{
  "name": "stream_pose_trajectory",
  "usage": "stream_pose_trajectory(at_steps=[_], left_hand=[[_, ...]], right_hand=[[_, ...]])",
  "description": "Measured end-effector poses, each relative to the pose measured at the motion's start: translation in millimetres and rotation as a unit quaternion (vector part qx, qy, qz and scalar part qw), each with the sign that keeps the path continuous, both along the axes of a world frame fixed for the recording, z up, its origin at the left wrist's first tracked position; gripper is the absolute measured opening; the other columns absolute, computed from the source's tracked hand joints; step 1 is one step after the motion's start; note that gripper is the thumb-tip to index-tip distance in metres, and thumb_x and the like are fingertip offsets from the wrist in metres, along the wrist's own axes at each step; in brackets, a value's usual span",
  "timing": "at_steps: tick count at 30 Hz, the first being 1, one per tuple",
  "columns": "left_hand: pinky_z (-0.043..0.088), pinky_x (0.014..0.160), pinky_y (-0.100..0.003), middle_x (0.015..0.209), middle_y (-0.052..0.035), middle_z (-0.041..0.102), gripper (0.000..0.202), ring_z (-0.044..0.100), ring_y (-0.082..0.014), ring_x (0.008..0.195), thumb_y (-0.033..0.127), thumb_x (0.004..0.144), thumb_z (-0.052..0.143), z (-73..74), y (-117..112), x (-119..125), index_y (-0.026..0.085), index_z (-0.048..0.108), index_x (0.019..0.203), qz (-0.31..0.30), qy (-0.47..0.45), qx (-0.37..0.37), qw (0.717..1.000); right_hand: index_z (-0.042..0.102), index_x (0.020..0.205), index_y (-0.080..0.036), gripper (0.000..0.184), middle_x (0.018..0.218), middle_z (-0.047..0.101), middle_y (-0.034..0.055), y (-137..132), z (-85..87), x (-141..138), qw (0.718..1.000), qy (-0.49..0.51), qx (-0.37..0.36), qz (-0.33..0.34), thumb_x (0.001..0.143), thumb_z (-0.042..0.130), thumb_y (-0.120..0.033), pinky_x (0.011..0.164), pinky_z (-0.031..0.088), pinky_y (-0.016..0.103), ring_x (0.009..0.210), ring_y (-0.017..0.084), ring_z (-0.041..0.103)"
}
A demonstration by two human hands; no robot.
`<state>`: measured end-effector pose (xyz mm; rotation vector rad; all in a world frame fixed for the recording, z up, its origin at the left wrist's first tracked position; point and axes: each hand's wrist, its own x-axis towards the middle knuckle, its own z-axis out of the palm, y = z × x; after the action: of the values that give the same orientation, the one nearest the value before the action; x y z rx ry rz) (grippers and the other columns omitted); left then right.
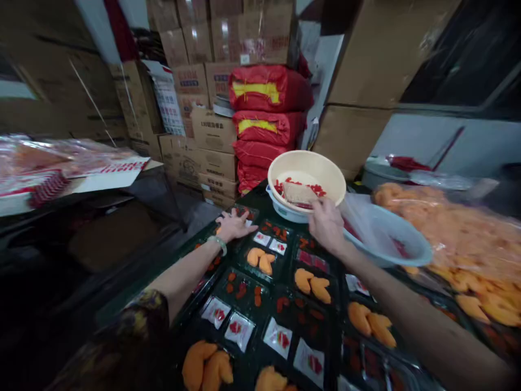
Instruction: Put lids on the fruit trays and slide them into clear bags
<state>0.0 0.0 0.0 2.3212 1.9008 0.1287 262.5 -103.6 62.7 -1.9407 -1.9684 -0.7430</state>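
My left hand (pixel 233 224), with a pale bracelet on its wrist, has its fingers spread over a clear compartment tray (pixel 249 213) at the far end of the table. My right hand (pixel 326 225) is at the near rim of a cream bowl (pixel 309 160), its fingers curled; what they hold, if anything, is hidden. In that bowl lie small red pieces (pixel 288 184) and a pale block-like pack (pixel 299 193). Nearer to me, several trays hold orange curved pieces (pixel 260 260), small white packets (pixel 240 328) with a red print, and dark red bits (pixel 279 232).
A light blue basin (pixel 419 247) with a plastic bag in it stands to the right. Beyond it is a large heap of orange pieces (pixel 451 228) under clear plastic. Red sacks (pixel 268 89) and cardboard boxes (pixel 215 130) are stacked behind. A side table (pixel 150 165) stands left.
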Motion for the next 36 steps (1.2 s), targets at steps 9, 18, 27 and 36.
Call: stream_pose_trajectory(at_steps=[9, 18, 27, 36], left_hand=[[0.031, 0.099, -0.048, 0.128, -0.0176, 0.049, 0.058, 0.029, -0.0383, 0.129, 0.061, 0.068, 0.059, 40.2, -18.8, 11.9, 0.015, 0.06, 0.104, 0.011, -0.438, -0.027, 0.898], [0.052, 0.063, -0.028, 0.08, -0.0129, 0.066, 0.02, 0.065, -0.0181, 0.067, 0.024, 0.083, 0.053, 99.8, -87.9, 67.0, 0.006, 0.057, 0.091, -0.019, -0.791, -0.361, 0.493], [0.052, 0.068, -0.03, 0.092, -0.0087, 0.067, 0.043, 0.064, -0.0169, 0.07, 0.019, 0.071, 0.071, 70.0, -204.7, 33.3, 0.014, 0.056, 0.111, -0.124, -0.807, -0.295, 0.496], [0.043, 0.089, -0.031, 0.115, -0.0079, 0.06, 0.099, 0.057, -0.0239, 0.105, 0.04, 0.063, 0.078, 77.8, -269.0, 3.9, 0.024, 0.022, 0.143, -0.085, -0.815, -0.178, 0.545]], right_hand=[[0.062, 0.097, -0.013, 0.027, 0.098, 0.061, 0.0144, 50.3, 33.1, 3.3, 0.997, -0.051, -0.03, 0.043, 0.088, 0.037, -0.019, 0.071, 0.035, 0.033, 0.092, 0.025, 0.052], [0.064, 0.089, -0.013, 0.023, 0.086, 0.064, 0.0103, -89.8, 61.7, -59.8, 0.925, -0.147, 0.128, 0.325, 0.088, 0.041, -0.012, 0.071, 0.034, 0.035, 0.081, 0.021, 0.052], [0.057, 0.076, -0.017, 0.033, 0.066, 0.059, 0.0037, -184.3, 49.3, -63.6, 0.7, 0.683, -0.081, 0.191, 0.078, 0.053, -0.05, 0.056, 0.045, 0.03, 0.059, 0.016, 0.055], [0.051, 0.065, -0.017, 0.029, 0.054, 0.048, -0.0037, -180.7, 56.2, -141.9, 0.64, 0.677, -0.203, 0.3, 0.073, 0.062, -0.043, 0.043, 0.035, 0.02, 0.048, 0.008, 0.041]])
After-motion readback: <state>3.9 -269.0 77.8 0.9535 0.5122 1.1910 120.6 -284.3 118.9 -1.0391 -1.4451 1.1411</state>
